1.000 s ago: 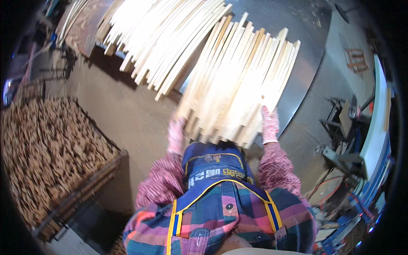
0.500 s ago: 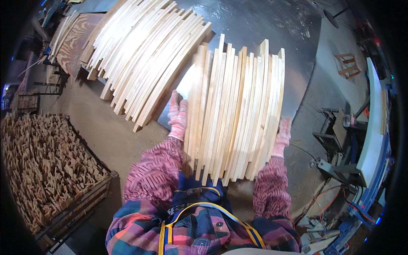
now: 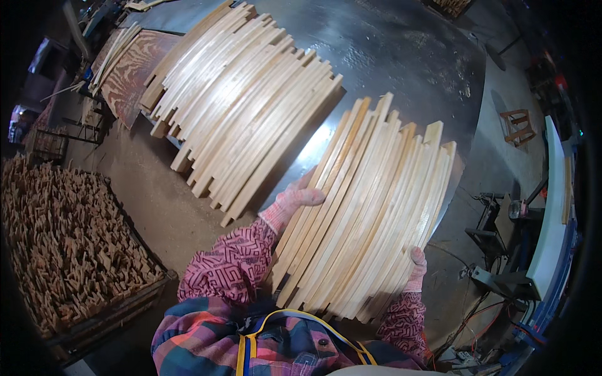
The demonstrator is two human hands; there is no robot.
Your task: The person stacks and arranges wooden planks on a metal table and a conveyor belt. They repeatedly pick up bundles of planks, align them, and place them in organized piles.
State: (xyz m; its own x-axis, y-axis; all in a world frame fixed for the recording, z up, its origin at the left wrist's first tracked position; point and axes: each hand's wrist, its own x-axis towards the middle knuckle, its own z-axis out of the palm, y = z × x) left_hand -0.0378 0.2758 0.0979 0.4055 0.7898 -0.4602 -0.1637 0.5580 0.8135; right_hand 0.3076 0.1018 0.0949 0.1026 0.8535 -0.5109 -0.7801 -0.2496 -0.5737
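Note:
In front of me lies a layer of long, pale wooden strips (image 3: 364, 213), side by side, with uneven ends, slanting up to the right. Its near ends reach in close to my body and its far part is over a dark metal table (image 3: 401, 44). My left hand (image 3: 296, 200), in a pinkish glove, grips the left edge with the thumb on top of the strips. My right hand (image 3: 416, 268), gloved alike, holds the right edge near the close end; its thumb shows and its other fingers are hidden. The two hands press the strips between them.
A second, larger group of wooden strips (image 3: 244, 106) lies on the table to the left. A patterned wooden board (image 3: 135, 69) is beyond it. A crate (image 3: 135, 304) full of short wood pieces (image 3: 69, 250) stands at lower left. Machinery with a pale panel (image 3: 547, 232) and cables is at right.
The strips in my hands have turned clockwise, with their far ends swinging right and near ends closer to me. My left thumb has come over the top of the strips. The view has shifted.

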